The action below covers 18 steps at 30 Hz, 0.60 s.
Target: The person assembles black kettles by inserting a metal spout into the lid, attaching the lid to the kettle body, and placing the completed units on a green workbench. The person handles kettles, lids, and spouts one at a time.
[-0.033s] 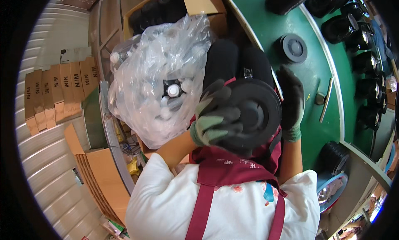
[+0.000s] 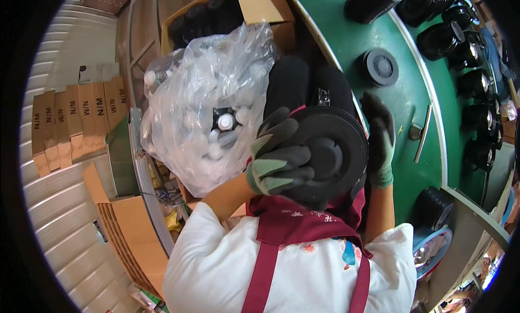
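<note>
At the centre of the frame, two gloved hands held a round black disc (image 2: 327, 153): the left hand (image 2: 279, 161) lay over its face, the right hand (image 2: 379, 139) gripped its right edge. A clear plastic bag of small parts (image 2: 206, 107) sat left of centre. Upper right, black canisters (image 2: 466, 58) lined a green bench (image 2: 406, 96).

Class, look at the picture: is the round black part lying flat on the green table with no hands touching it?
No: the round black part is held off the green table, gripped between the gloved left hand and right hand.
</note>
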Motion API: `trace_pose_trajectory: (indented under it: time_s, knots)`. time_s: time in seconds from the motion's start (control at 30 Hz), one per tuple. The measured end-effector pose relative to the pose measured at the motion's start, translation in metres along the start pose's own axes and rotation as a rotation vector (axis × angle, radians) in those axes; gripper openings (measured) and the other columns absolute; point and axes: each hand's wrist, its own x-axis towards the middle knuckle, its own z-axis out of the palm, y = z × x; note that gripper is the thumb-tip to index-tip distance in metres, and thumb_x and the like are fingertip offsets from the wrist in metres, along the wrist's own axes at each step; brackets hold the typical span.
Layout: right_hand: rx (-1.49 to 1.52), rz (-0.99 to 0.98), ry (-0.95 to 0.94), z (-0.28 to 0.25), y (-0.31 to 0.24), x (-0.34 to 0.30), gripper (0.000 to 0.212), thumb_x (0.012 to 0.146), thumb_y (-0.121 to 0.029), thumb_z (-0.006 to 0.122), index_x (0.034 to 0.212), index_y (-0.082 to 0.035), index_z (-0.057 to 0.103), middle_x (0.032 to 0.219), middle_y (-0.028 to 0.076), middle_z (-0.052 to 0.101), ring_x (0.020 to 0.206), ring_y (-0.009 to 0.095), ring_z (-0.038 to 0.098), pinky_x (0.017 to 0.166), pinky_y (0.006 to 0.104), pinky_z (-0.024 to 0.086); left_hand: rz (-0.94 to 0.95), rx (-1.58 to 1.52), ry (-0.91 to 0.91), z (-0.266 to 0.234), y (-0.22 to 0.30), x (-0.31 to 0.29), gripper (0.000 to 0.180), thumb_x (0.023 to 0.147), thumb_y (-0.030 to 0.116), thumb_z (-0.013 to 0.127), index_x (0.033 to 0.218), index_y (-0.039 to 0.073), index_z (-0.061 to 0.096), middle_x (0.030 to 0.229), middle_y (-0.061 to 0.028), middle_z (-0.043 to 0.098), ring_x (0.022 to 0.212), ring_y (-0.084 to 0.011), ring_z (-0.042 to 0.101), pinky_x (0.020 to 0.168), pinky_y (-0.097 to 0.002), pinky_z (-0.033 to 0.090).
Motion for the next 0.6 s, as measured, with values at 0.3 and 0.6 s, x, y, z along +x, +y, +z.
trace_pose_trajectory:
  time_s: [0.3, 0.6]
  knots:
    - [-0.628, -0.076, -0.021, -0.042, -0.049, -0.088, 0.085, 0.075, -0.037, 0.088, 0.144, -0.001, 0.054, 0.15, 0.022, 0.051, 0.135, 0.032, 0.052, 0.115, 0.0445, 0.04, -1.246, -1.075, 0.4, 0.062, -0.056, -0.053, 0.041, 0.102, 0.027, 0.061, 0.134, 0.003, 0.055, 0.133, -0.0139, 0.061, 0.123, -0.0286, 0.06, 0.107, -0.0401, 0.048]
    - [-0.425, 0.069, 0.572, -0.107, -0.016, -0.077, 0.043, 0.098, -0.022, 0.072, 0.129, 0.007, 0.064, 0.125, 0.016, 0.068, 0.107, 0.025, 0.066, 0.096, 0.0384, 0.055, -0.902, 0.435, 0.261, -0.071, -0.105, -0.129, 0.029, 0.092, 0.021, 0.068, 0.111, 0.0, 0.064, 0.091, -0.0185, 0.068, 0.089, -0.0317, 0.067, 0.079, -0.0415, 0.053]
